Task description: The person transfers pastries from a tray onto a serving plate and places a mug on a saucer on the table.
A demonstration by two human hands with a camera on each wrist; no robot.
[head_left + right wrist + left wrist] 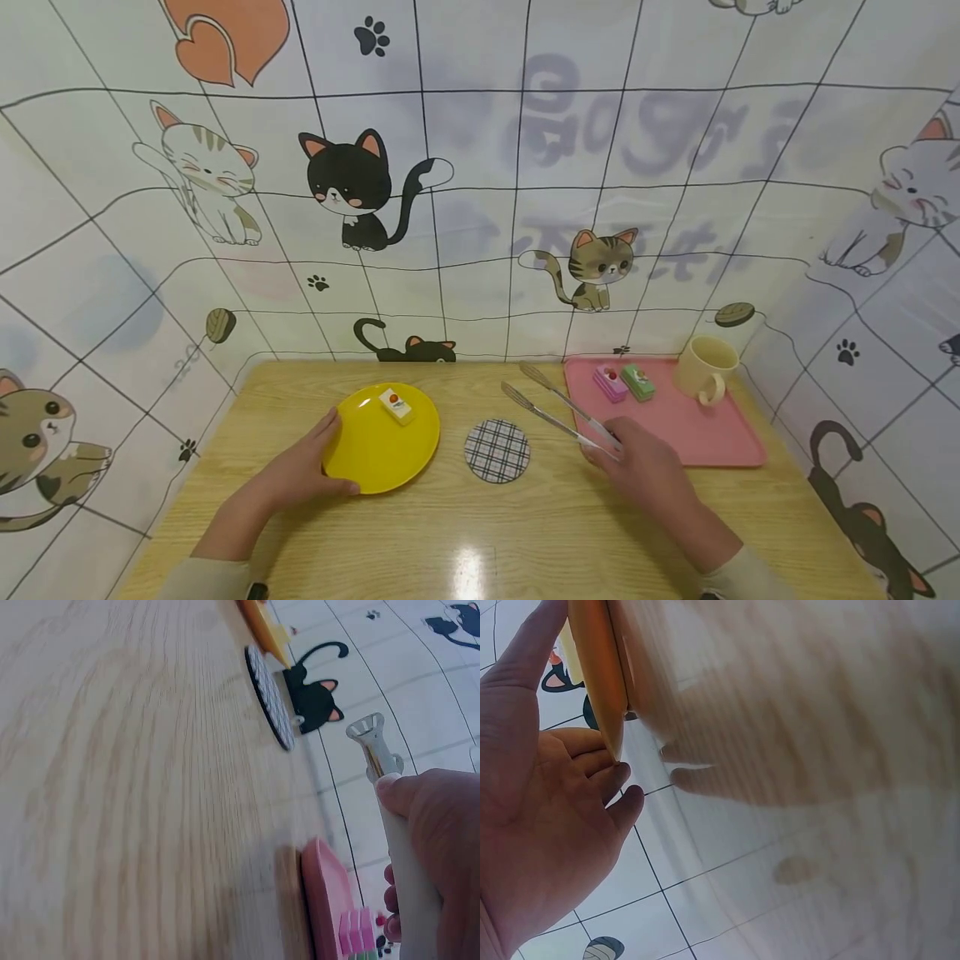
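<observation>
My left hand (300, 471) holds the rim of a round yellow plate (367, 450), thumb at the near edge and fingers along the left side. On the plate lies a small white toy cake slice (396, 407) with a red dot on top. My right hand (648, 467) grips metal tongs (555, 421), their two tips spread apart with nothing between them. In the right wrist view, the tongs' pale handle (409, 877) lies along my fingers. The tongs point toward the back left, above the table between the coaster and the pink tray.
A round checked coaster (497, 451) lies mid-table. The pink tray (697, 437) at the back right bears a pink toy cake slice (611, 383), a green one (637, 382) and a cream mug (707, 367). A cat-patterned curtain (480, 225) stands behind the wooden table (405, 542).
</observation>
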